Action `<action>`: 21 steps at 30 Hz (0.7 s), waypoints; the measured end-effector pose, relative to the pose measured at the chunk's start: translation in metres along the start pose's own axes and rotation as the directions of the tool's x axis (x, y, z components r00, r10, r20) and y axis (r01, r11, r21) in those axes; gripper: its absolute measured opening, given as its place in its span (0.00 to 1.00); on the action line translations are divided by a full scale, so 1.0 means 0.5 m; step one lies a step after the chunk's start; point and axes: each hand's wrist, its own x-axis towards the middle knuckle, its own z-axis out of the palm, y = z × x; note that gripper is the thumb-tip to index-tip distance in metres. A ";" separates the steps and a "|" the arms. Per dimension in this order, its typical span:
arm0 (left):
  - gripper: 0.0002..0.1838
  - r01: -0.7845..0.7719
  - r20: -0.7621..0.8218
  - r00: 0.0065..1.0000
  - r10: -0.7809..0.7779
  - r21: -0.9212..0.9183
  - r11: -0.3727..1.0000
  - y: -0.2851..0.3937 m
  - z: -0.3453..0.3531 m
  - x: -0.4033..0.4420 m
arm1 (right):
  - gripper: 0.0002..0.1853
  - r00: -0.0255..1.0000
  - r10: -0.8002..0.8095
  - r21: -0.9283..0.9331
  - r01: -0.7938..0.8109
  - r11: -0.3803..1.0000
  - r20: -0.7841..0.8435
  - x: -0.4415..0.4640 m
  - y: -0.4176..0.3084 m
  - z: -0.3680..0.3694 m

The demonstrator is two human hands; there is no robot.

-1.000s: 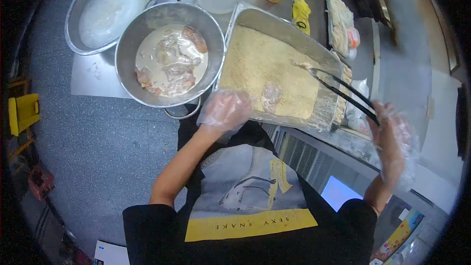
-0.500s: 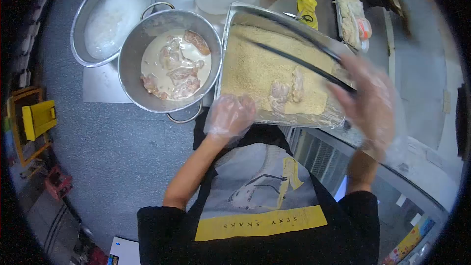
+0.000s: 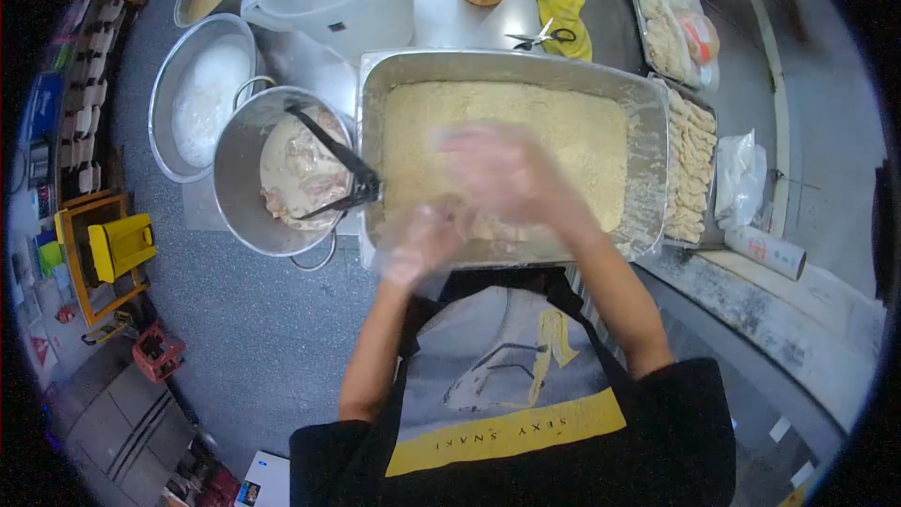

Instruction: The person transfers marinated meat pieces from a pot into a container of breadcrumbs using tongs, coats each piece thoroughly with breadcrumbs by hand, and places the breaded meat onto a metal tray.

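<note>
Pale yellow breading [image 3: 526,108] lies under the fingers [image 3: 462,143]; left of them, black tongs [image 3: 352,164] show against milky-white liquid [image 3: 279,147]. Past the fingers is a bright yellow cloth [image 3: 564,2]; bodyward of them, an apron print [image 3: 502,366] (grey, banded in yellow).

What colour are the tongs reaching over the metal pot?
The tongs are black; they show in the head view, the only one.
</note>
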 end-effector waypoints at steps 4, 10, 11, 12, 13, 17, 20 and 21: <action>0.42 0.117 -0.043 0.988 -0.147 -0.413 0.903 0.016 0.028 0.169 | 0.16 0.745 0.573 -0.183 -0.651 0.737 -0.341 -0.373 0.242 -0.080; 0.39 -0.011 -0.593 0.797 0.118 0.181 0.983 -0.083 0.157 0.356 | 0.25 0.557 0.640 -0.189 -0.813 0.551 -0.529 -0.375 0.329 0.011; 0.36 -0.041 -0.572 0.820 -0.016 -0.086 0.995 -0.061 0.161 0.360 | 0.28 0.570 0.650 -0.156 -0.799 0.580 -0.503 -0.358 0.342 0.015; 0.36 -0.040 -0.561 0.828 -0.008 -0.075 0.996 -0.056 0.171 0.373 | 0.28 0.555 0.660 -0.144 -0.809 0.570 -0.506 -0.343 0.352 0.016; 0.33 -0.070 -0.590 0.792 0.155 0.165 0.984 -0.057 0.188 0.387 | 0.28 0.583 0.687 -0.070 -0.782 0.619 -0.433 -0.337 0.364 0.019; 0.30 -0.220 -0.479 0.862 0.167 -0.056 0.974 0.020 0.190 0.397 | 0.27 0.670 0.740 -0.227 -0.731 0.643 -0.061 -0.330 0.450 0.043; 0.31 -0.215 -0.234 0.970 0.069 -0.685 0.696 0.105 0.132 0.376 | 0.27 0.532 0.839 0.209 -0.838 0.504 0.110 -0.306 0.422 0.030; 0.31 -0.208 -0.229 0.971 0.063 -0.690 0.694 0.101 0.123 0.349 | 0.28 0.486 0.857 0.340 -0.846 0.411 0.173 -0.310 0.411 0.025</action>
